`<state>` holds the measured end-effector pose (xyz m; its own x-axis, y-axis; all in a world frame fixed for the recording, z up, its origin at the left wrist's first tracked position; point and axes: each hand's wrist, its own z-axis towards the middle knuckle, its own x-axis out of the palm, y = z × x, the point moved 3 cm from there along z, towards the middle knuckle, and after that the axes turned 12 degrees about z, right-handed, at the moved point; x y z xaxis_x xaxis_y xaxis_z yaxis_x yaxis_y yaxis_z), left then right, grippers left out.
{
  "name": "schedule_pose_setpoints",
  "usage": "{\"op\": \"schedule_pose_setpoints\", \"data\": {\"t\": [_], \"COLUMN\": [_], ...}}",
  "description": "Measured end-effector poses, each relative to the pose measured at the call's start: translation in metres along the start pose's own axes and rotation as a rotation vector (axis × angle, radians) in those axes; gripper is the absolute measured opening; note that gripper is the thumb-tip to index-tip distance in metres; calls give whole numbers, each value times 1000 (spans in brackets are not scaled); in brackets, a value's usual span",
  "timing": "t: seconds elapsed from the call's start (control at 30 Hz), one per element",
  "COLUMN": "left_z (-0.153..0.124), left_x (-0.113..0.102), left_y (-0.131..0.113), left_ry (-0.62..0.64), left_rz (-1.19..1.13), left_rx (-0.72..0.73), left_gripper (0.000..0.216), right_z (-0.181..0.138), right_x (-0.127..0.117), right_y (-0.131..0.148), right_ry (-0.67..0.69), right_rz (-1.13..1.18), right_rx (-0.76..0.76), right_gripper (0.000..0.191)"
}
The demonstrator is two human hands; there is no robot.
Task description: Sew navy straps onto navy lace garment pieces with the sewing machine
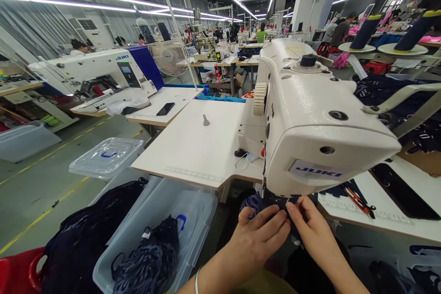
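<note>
Hands: your left hand (257, 236) and right hand (312, 229) lie side by side, fingers pinching the cloth (257, 202).
Cloth: dark, soft, patterned, bunched under the glossy white machine (310, 119) head.
Room: smooth white surface (196, 142) lies bare to your left; clear bins (193, 220) crowd its near edge.

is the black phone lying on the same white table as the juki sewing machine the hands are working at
No, the flat black phone lies on a separate white table further back, beside the white Juki sewing machine's table.
</note>
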<state>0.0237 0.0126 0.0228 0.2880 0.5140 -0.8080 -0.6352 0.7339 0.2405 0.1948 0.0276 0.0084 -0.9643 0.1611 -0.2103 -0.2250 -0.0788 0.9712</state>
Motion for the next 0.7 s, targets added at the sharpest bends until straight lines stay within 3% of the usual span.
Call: {"op": "schedule_pose_setpoints", "data": {"t": [0.1,0.27,0.47,0.7], "left_z": [2,7,15,18], "left_x": [3,8,7,8], "left_y": [-2,-4,-4,-5], "left_ry": [8,-68,-22,-12], "left_rz": [22,116,130,88], "left_rx": [-33,-149,-180,-219], "left_gripper": [32,25,32,35], "right_z": [11,32,46,54], "right_x": [-3,-7,-2,-2], "right_y": [-3,-8,-3,-8], "right_ry": [20,-1,80,84], "right_rz": [44,-109,-168,-190], "right_rx": [12,4,-67,-121], "right_gripper": [23,22,25,28]}}
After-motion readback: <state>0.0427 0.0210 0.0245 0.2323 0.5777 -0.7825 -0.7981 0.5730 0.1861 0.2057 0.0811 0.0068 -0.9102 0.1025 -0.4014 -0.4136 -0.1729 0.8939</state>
